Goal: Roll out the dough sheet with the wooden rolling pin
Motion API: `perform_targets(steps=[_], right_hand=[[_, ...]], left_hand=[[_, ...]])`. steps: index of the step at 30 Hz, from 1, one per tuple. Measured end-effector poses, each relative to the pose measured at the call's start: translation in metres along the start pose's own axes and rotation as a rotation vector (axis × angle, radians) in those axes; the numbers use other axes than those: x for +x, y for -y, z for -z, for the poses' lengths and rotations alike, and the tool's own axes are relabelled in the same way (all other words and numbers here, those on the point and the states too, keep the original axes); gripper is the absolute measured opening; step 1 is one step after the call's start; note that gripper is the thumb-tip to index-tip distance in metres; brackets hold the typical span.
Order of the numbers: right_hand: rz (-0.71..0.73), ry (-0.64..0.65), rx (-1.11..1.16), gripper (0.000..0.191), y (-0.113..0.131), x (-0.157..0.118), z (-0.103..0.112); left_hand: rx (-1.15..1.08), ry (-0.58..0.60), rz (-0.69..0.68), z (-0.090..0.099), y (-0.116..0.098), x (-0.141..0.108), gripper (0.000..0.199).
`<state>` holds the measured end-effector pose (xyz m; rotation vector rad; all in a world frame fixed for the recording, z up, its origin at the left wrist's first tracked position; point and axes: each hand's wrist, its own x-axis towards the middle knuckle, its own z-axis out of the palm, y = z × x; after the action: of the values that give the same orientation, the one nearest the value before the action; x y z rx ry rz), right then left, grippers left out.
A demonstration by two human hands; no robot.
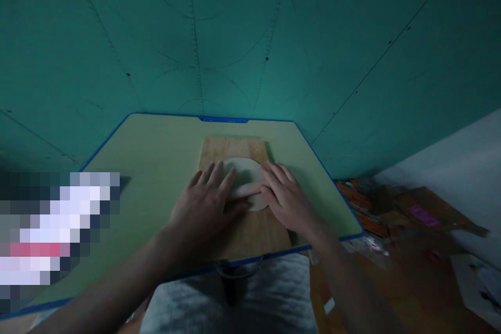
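A flat, round, pale sheet that looks like dough (243,165) lies on a wooden board (250,237). Across the sheet runs a light rolling pin (247,190), slightly tilted up to the right. My left hand (209,198) rests over the pin's left end, palm down, fingers stretched out and apart. Over the right end lies my right hand (285,195), its fingers also extended. The hands hide both ends of the pin.
The board sits on a pale green tabletop (156,156) with a blue rim. A blurred-out object (66,224) is at the left. Behind stands a green wall (235,36). Cardboard (434,214) lies on the floor at right.
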<state>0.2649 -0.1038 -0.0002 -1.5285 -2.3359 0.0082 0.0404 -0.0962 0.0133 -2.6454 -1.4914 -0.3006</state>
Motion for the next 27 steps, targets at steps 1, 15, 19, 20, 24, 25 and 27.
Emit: perform_targets(steps=[1,15,19,20,24,25,27], right_hand=[[-0.003,-0.004,0.013,0.052,0.001,-0.01,0.001],[-0.055,-0.008,0.087,0.054,0.008,-0.029,0.002],[-0.045,-0.058,0.141,0.051,0.01,-0.049,0.006],[-0.038,-0.062,0.148,0.051,0.01,-0.055,0.008],[0.01,-0.088,0.147,0.054,0.01,-0.076,0.012],[0.02,-0.102,0.147,0.055,0.01,-0.08,0.011],[0.034,-0.152,0.152,0.055,0.009,-0.086,0.008]], left_hand=[[-0.001,-0.019,-0.017,0.0,-0.005,-0.007,0.071],[-0.036,-0.008,-0.083,0.005,-0.009,-0.016,0.059],[-0.053,-0.103,-0.189,-0.002,-0.008,-0.034,0.068],[-0.059,-0.122,-0.228,-0.002,-0.008,-0.04,0.068],[-0.045,-0.16,-0.326,0.008,-0.013,-0.058,0.06],[-0.037,-0.164,-0.336,0.011,-0.015,-0.061,0.059],[-0.038,-0.161,-0.346,0.017,-0.019,-0.064,0.057]])
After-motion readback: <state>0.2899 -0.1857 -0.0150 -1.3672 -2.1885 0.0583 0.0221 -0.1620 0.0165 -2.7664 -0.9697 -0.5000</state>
